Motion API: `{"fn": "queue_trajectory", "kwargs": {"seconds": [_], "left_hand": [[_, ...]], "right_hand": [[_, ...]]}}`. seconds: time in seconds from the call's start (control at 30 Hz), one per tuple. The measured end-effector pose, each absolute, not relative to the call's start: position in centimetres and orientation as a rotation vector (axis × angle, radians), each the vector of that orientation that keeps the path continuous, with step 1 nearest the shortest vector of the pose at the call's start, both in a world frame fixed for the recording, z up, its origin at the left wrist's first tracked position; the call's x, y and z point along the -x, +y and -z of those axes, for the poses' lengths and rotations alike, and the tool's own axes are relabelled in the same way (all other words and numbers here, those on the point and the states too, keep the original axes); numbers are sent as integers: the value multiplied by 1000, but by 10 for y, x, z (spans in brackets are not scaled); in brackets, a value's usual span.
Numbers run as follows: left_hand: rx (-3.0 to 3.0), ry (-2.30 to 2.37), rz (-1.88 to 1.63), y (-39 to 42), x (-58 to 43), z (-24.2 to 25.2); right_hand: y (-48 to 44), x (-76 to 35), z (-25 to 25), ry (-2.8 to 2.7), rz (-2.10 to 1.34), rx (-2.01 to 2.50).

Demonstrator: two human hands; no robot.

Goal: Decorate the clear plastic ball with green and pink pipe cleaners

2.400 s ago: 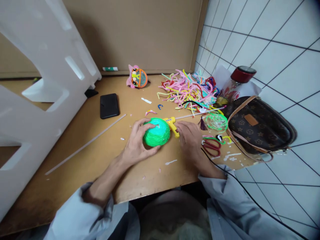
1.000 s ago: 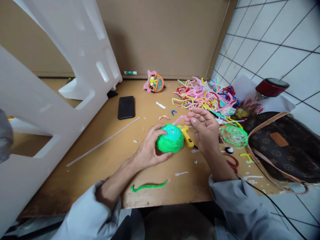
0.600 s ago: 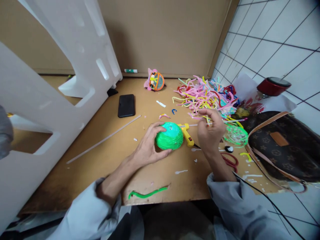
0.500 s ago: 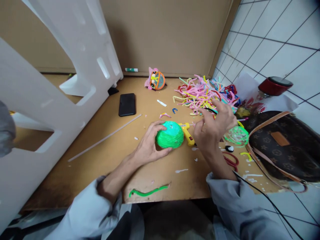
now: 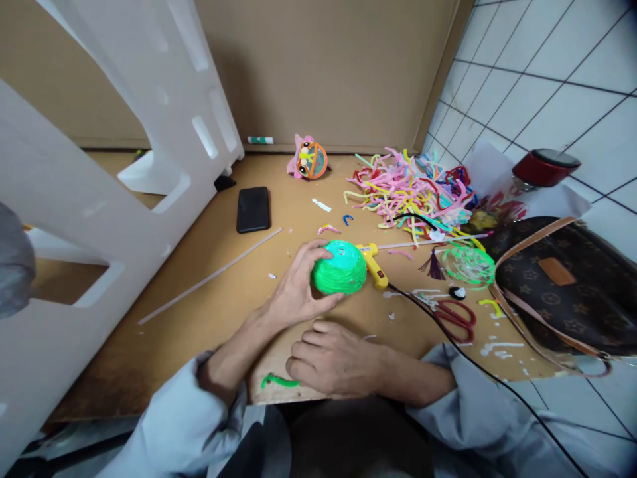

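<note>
My left hand (image 5: 297, 292) curls round a green dome wound from pipe cleaners (image 5: 339, 267), holding it on the wooden desk (image 5: 199, 312). My right hand (image 5: 332, 358) lies near the desk's front edge, palm down, its fingers closed over a green pipe cleaner (image 5: 277, 381) whose left end sticks out. A yellow glue gun (image 5: 373, 264) lies just right of the dome, with its black cord (image 5: 448, 345) running toward me.
A heap of coloured pipe cleaners (image 5: 408, 189) lies at the back right. Nearby sit a green mesh ring (image 5: 468, 265), red scissors (image 5: 455, 317), a brown handbag (image 5: 557, 285), a black phone (image 5: 253, 208), a small owl figure (image 5: 309, 159) and a white foam panel (image 5: 99, 166).
My right hand left the pipe-cleaner heap and came down to the front edge onto the green pipe cleaner. My left hand stayed on the green dome.
</note>
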State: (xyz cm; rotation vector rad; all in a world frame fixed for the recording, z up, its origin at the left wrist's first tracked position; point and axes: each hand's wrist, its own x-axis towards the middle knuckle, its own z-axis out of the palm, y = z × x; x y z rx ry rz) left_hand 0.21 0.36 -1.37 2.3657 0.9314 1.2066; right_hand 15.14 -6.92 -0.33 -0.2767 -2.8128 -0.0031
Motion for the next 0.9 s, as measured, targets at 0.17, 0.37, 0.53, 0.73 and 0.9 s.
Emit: {"fn": "queue_trajectory", "kwargs": {"seconds": [0.17,0.37,0.53,0.73,0.9], "left_hand": [[-2379,934,-1200,2,-2,11],[-2375,941,-1193,2,-3,11],[-2382,937,-1201,3,-3,13],[-2370,918,-1196,3,-2,15],[-2307,861,-1239,3,-1,17]], "right_hand": [[-80,-150,16,-2862,5,268],[-85,-149,26,-2785,72,186],[-86,-147,30,-2793,58,212],[-86,-151,18,-2757,79,312],[-61,-175,-34,-2250,-204,431]]}}
